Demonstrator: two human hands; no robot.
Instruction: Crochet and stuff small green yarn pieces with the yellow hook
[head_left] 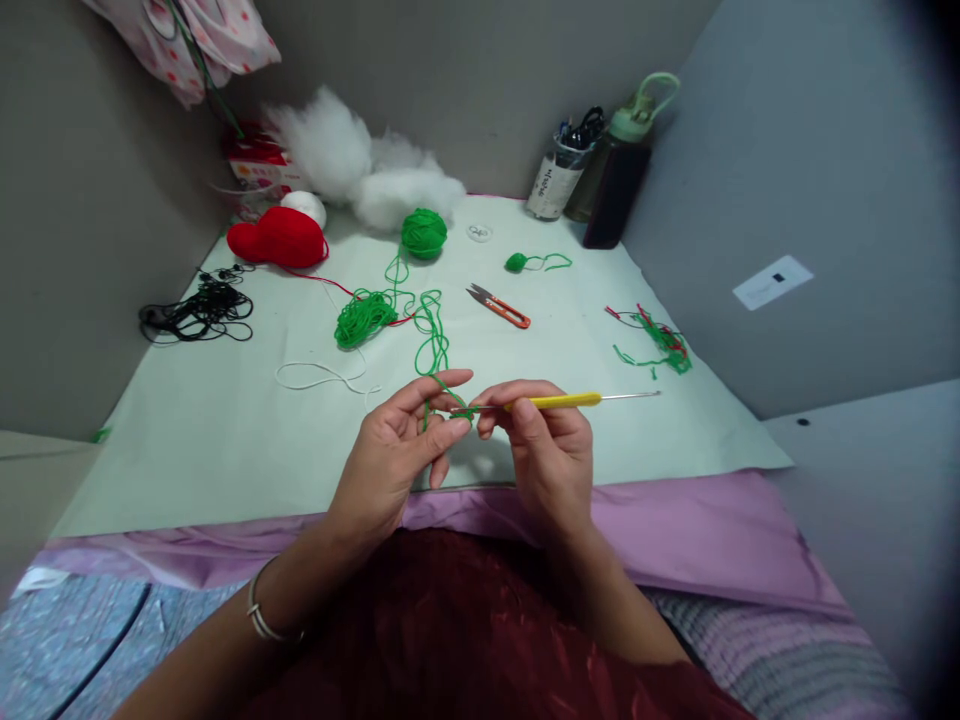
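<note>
Near the front edge of the table, my left hand [405, 430] pinches a small piece of green crochet work [463, 412] between thumb and fingers. Green yarn [431, 345] runs over its raised index finger and back to a loose green skein [365, 320]. My right hand [551, 440] is closed around the yellow handle of a crochet hook [562, 401]. The hook's thin metal shaft points left and meets the green piece at my left fingertips. Its other metal end sticks out to the right. Whether a loop sits on the hook is too small to tell.
Orange thread snips [499, 306] lie beyond my hands. A green yarn ball [424, 234], red yarn [279, 238], white stuffing [405, 190] and black cord [199, 310] are farther back or left. Yarn scraps [664, 345] lie right; a bottle [630, 125] and phone [616, 195] stand behind.
</note>
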